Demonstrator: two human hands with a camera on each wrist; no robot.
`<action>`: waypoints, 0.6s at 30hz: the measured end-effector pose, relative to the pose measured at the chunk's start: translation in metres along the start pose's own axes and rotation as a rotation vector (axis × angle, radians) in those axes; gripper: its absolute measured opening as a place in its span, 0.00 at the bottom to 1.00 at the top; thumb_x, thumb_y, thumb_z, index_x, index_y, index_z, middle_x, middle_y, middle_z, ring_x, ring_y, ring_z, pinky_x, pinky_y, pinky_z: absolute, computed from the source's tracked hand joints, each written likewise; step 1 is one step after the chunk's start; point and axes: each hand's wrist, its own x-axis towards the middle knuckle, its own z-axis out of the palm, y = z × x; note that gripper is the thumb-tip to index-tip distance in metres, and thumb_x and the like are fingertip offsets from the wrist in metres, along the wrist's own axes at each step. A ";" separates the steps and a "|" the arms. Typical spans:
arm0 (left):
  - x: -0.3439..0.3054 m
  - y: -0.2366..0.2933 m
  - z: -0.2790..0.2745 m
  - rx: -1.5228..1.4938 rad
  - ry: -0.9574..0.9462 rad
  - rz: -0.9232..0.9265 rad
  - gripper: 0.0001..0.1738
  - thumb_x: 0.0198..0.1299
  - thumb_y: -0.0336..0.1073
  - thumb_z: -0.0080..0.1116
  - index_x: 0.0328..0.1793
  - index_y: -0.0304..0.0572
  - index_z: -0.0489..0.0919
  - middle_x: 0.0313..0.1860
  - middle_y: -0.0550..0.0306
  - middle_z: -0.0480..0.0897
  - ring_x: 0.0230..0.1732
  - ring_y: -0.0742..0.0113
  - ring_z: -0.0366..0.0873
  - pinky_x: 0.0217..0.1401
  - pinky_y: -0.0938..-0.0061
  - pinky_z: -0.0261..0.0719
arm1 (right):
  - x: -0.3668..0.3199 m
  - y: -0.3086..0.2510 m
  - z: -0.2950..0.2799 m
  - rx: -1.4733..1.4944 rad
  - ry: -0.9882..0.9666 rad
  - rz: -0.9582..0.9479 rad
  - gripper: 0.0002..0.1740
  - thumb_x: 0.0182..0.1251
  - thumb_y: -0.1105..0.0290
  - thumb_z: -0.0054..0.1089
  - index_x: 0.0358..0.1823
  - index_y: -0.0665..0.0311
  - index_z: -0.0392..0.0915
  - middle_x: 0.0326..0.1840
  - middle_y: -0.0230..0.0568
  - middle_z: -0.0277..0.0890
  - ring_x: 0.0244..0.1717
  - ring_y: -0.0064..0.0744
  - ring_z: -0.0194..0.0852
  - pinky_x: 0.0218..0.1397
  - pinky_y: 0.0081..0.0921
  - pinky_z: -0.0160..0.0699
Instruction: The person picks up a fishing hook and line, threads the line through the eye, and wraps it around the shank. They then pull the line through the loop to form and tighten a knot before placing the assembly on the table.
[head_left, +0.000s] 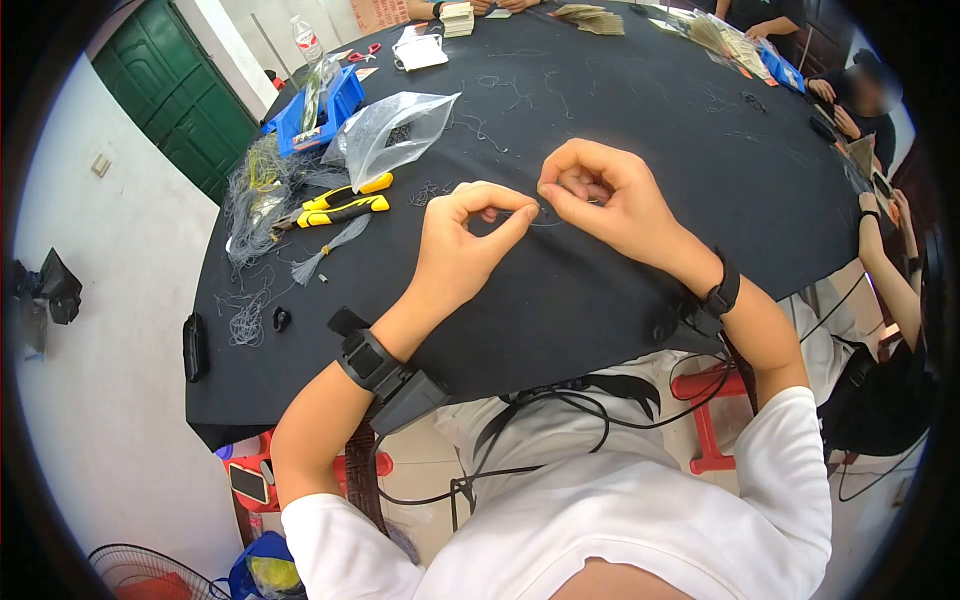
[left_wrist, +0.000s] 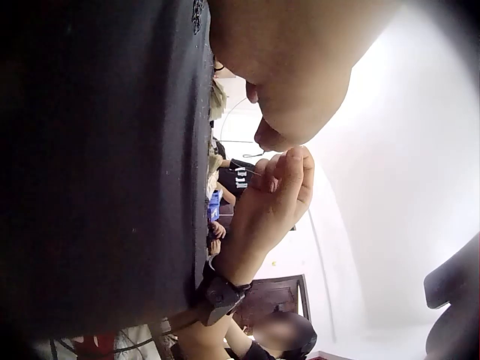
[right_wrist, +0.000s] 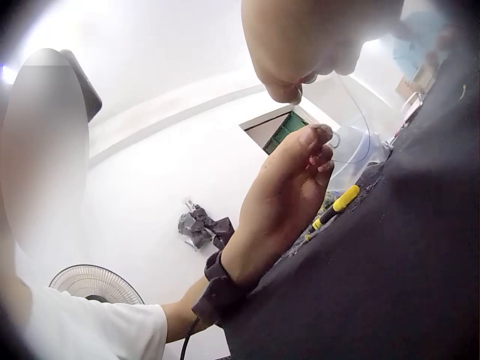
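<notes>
Over the black tablecloth (head_left: pixel 640 110), both hands are raised close together with fingertips nearly meeting. My left hand (head_left: pixel 465 240) pinches thumb against forefinger, and a small dark piece shows right at its tips. A thin clear line (right_wrist: pixel 369 127) loops between the two hands in the right wrist view. My right hand (head_left: pixel 615 205) pinches this line between thumb and forefinger, its other fingers curled in. In the left wrist view the right hand (left_wrist: pixel 274 199) shows the line crossing its fingers. A small pile of dark bits (head_left: pixel 430 192) lies beside the left hand.
Left on the table are yellow-and-black pliers (head_left: pixel 345 207), a tied bundle of line (head_left: pixel 335 248), tangled line (head_left: pixel 255 200), a clear plastic bag (head_left: pixel 395 135) and a blue bin (head_left: pixel 345 97). Other people sit around the far and right edges. Cables (head_left: pixel 560 395) cross my lap.
</notes>
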 end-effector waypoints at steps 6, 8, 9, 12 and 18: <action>0.000 0.003 0.001 -0.076 -0.023 0.048 0.04 0.53 0.27 0.62 0.36 0.37 0.84 0.35 0.60 0.84 0.37 0.77 0.73 0.41 0.81 0.67 | 0.005 0.017 -0.006 0.107 -0.037 0.175 0.06 0.62 0.71 0.59 0.35 0.67 0.76 0.20 0.20 0.61 0.22 0.08 0.54 0.24 0.12 0.54; 0.000 0.001 0.001 -0.158 0.005 0.018 0.04 0.54 0.27 0.62 0.36 0.38 0.84 0.35 0.61 0.84 0.36 0.77 0.74 0.40 0.81 0.67 | 0.002 0.031 0.001 0.282 -0.075 0.264 0.07 0.62 0.70 0.59 0.36 0.67 0.75 0.23 0.21 0.67 0.24 0.08 0.59 0.26 0.11 0.58; -0.001 0.000 0.000 -0.197 0.013 -0.015 0.05 0.54 0.27 0.62 0.36 0.38 0.84 0.35 0.61 0.84 0.36 0.77 0.74 0.40 0.81 0.67 | 0.001 0.035 0.005 0.369 -0.096 0.309 0.07 0.63 0.70 0.59 0.36 0.67 0.75 0.24 0.22 0.69 0.25 0.08 0.61 0.27 0.10 0.60; 0.000 -0.002 -0.003 -0.281 0.025 -0.066 0.06 0.55 0.27 0.61 0.38 0.36 0.84 0.35 0.60 0.84 0.36 0.78 0.74 0.40 0.82 0.66 | -0.002 0.036 0.012 0.461 -0.164 0.353 0.08 0.63 0.70 0.59 0.37 0.68 0.75 0.29 0.25 0.74 0.28 0.09 0.66 0.30 0.09 0.64; 0.000 -0.002 -0.001 -0.359 0.035 -0.071 0.06 0.56 0.26 0.61 0.39 0.34 0.83 0.35 0.58 0.83 0.35 0.80 0.74 0.39 0.84 0.67 | -0.003 0.030 0.013 0.485 -0.163 0.371 0.08 0.63 0.70 0.59 0.38 0.68 0.75 0.29 0.26 0.74 0.29 0.09 0.66 0.31 0.10 0.65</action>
